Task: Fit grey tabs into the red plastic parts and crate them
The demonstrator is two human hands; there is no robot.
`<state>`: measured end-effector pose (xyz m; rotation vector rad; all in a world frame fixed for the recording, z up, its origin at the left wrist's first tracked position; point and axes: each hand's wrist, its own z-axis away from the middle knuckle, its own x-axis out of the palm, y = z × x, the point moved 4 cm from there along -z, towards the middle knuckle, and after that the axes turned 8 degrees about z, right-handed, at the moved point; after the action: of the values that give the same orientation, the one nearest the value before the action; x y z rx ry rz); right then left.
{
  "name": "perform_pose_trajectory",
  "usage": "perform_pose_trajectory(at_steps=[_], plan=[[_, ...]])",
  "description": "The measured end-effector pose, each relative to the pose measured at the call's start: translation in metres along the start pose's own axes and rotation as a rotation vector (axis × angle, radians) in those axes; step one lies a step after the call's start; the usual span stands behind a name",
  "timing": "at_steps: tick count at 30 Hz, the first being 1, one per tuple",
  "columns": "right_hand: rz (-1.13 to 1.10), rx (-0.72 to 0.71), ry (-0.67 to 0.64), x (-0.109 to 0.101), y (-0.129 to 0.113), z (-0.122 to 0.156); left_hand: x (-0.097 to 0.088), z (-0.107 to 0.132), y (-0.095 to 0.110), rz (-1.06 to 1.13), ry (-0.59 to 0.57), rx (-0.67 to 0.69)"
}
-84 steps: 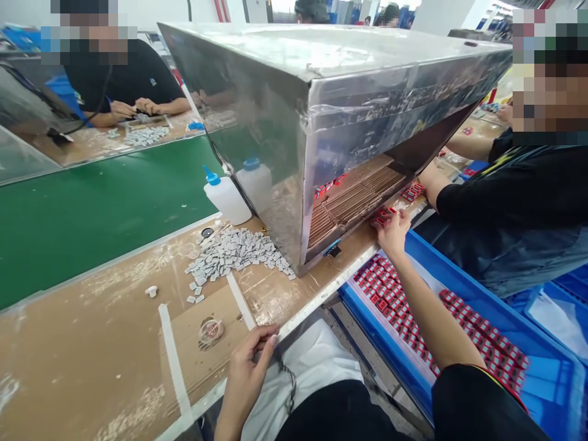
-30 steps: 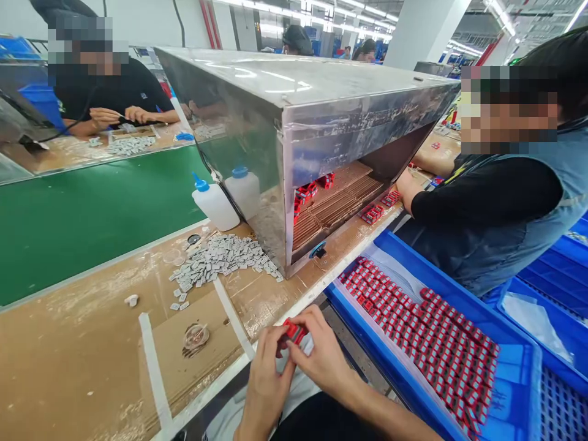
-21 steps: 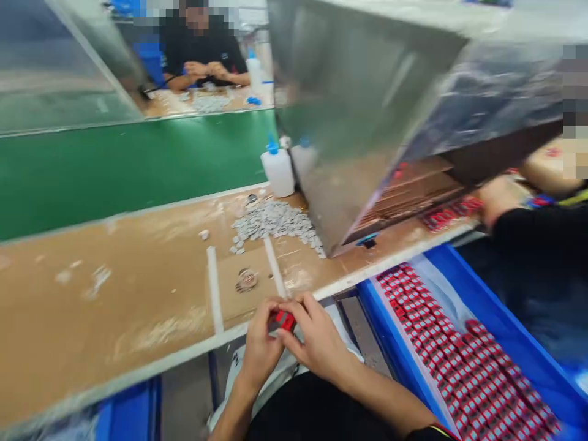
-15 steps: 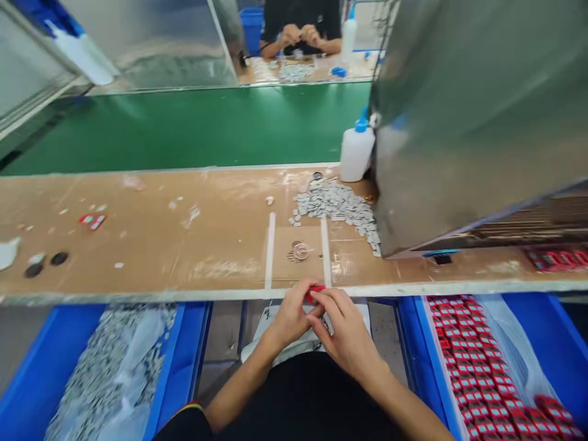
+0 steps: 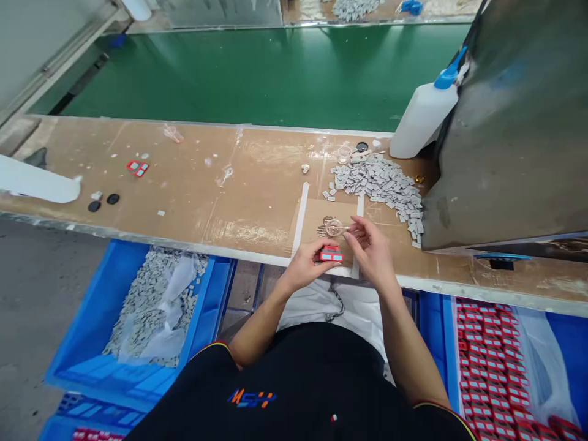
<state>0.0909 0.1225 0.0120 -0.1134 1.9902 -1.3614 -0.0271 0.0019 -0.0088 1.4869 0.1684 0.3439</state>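
Note:
My left hand [image 5: 304,265] holds a small red-framed rectangular part [image 5: 331,255] with white panels, just over the edge of the wooden-topped bench [image 5: 239,211]. My right hand [image 5: 373,250] is raised beside it, thumb and forefinger pinched at the end of a thin stick [image 5: 345,228]. That stick reaches into a small clear dish [image 5: 334,228] lying on a cardboard sheet [image 5: 316,226]. A heap of small grey pieces [image 5: 379,190] lies just right of the dish.
A white bottle with a blue cap [image 5: 425,113] stands against a steel hood [image 5: 505,141] at right. Blue crates below the bench hold rows of red parts [image 5: 491,367] and grey pieces [image 5: 151,312]. A green belt [image 5: 257,73] runs behind the bench.
My view has swung left, away from the hood. Both hands held the red part earlier; now my left hand alone holds it, and my right hand has moved to the dish.

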Motion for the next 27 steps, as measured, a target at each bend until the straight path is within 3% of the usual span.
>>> perform_pose_trajectory(at_steps=[9, 13, 20, 27], plan=[[0.025, -0.057, 0.023, 0.001, -0.009, -0.011, -0.002, -0.001, -0.005, -0.002, -0.062, 0.008], [-0.058, 0.031, 0.15, 0.004, -0.004, -0.01, -0.002, -0.003, -0.004, 0.007, -0.071, -0.005], [-0.322, 0.241, 0.192, 0.012, 0.014, -0.005, 0.0, -0.002, -0.005, 0.002, -0.041, 0.017], [-0.332, 0.2, 0.287, -0.014, -0.009, 0.018, 0.004, -0.002, 0.0, -0.132, -0.004, 0.117]])
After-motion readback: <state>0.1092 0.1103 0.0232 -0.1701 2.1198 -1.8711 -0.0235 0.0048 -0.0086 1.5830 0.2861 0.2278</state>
